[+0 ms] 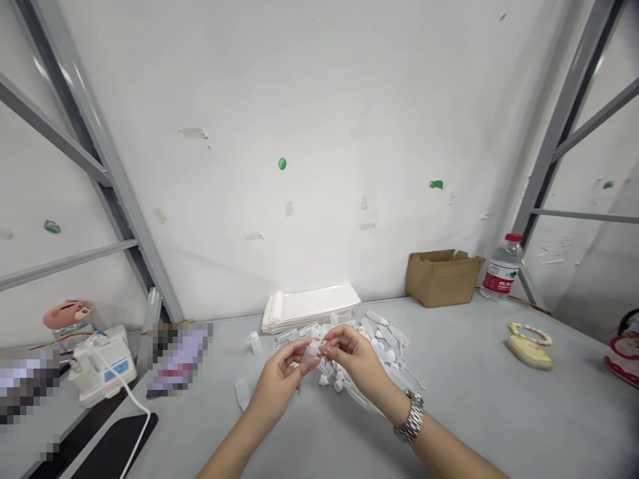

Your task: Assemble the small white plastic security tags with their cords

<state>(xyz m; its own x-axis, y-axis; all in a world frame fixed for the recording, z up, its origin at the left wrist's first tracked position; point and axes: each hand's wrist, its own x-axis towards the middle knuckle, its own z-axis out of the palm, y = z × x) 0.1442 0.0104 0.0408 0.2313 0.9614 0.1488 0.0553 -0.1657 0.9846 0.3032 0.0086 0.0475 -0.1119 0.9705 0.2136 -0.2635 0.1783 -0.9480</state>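
Head — plastic bottle (310, 354) between left hand (280, 382), right hand (355, 357).

No readable text; water bottle label (499, 276) too small.

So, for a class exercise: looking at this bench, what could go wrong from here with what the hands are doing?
The small clear plastic bottle, pinched between the left hand and right hand, could slip and drop into the loose white plastic bottle parts, where it might be hard to pick out. The metal wristwatch sits close to that pile and might snag pieces. Rounded pieces could also roll across the grey table.
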